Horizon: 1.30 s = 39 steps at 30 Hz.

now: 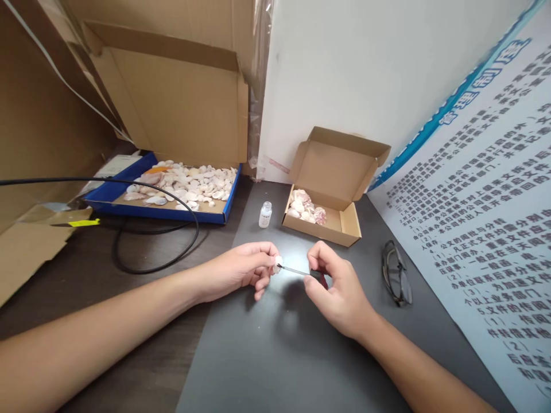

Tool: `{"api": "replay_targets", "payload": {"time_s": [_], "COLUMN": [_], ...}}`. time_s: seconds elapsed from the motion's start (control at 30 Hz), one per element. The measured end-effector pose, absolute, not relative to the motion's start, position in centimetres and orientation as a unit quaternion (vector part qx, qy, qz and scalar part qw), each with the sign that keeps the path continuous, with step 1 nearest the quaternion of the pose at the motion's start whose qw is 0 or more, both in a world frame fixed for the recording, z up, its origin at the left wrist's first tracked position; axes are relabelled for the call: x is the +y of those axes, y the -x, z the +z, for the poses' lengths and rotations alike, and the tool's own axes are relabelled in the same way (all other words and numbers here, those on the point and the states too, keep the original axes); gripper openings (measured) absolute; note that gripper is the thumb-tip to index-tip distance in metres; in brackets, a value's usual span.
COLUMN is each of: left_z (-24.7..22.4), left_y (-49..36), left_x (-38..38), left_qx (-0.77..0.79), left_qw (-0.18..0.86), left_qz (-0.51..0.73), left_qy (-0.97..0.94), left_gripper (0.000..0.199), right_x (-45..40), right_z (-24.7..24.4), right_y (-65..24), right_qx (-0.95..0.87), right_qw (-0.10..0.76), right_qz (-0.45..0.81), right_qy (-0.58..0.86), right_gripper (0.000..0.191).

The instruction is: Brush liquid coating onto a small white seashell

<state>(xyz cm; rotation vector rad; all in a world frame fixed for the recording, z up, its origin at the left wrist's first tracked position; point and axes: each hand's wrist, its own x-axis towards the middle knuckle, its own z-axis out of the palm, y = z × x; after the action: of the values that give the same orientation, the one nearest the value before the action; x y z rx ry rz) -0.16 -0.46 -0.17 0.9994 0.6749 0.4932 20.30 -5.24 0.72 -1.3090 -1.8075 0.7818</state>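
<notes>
Head view: small pale shell [278, 265] pinched in left hand [247, 268] fingertips, over dark table mat [241, 367]. Right hand [338, 289] fingers closed round a slim tool [297, 271]. Tool's long axis runs crosswise, dark tip pointing left, slightly away, at shell; contact unclear. Shell lies left of right fingers; its own axis, partly hidden, cannot tell.
</notes>
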Motion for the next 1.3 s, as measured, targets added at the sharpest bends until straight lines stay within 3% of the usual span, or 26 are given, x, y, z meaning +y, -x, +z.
{"api": "replay_targets", "payload": {"time_s": [0.1, 0.27, 0.43, 0.6, 0.77, 0.93, 1.1, 1.3], "left_z": [-0.02, -0.08, -0.23, -0.22, -0.24, -0.14, 0.07, 0.04], "left_y": [0.15, 0.15, 0.21, 0.20, 0.18, 0.11, 0.15, 0.11], "left_x": [-0.50, -0.53, -0.46, -0.41, -0.45, -0.51, -0.52, -0.55], "left_qx": [0.319, 0.316, 0.310, 0.312, 0.309, 0.314, 0.320, 0.322], "left_qw": [0.794, 0.797, 0.797, 0.800, 0.799, 0.798, 0.794, 0.793], "left_qz": [0.228, 0.230, 0.233, 0.231, 0.233, 0.230, 0.229, 0.229], "left_qy": [-0.465, -0.461, -0.463, -0.457, -0.460, -0.460, -0.464, -0.464], "left_gripper": [0.020, 0.019, 0.017, 0.016, 0.015, 0.013, 0.012, 0.012], "right_x": [-5.09, -5.38, -5.51, -5.66, -5.57, -5.58, -5.28, -5.44], "right_z": [0.64, 0.74, 0.74, 0.77, 0.66, 0.44, 0.58, 0.70], "right_y": [-20.34, -20.54, -20.36, -20.61, -20.53, -20.63, -20.51, -20.62], "right_qx": [-0.709, -0.707, -0.723, -0.717, -0.719, -0.713, -0.713, -0.717], "right_qw": [0.349, 0.424, 0.355, 0.431, 0.367, 0.431, 0.391, 0.424], "right_qz": [0.300, 0.295, 0.311, 0.301, 0.303, 0.293, 0.267, 0.277], "right_qy": [0.534, 0.484, 0.503, 0.458, 0.507, 0.470, 0.518, 0.479], "right_gripper": [0.020, 0.016, 0.019, 0.014, 0.018, 0.013, 0.015, 0.010]}}
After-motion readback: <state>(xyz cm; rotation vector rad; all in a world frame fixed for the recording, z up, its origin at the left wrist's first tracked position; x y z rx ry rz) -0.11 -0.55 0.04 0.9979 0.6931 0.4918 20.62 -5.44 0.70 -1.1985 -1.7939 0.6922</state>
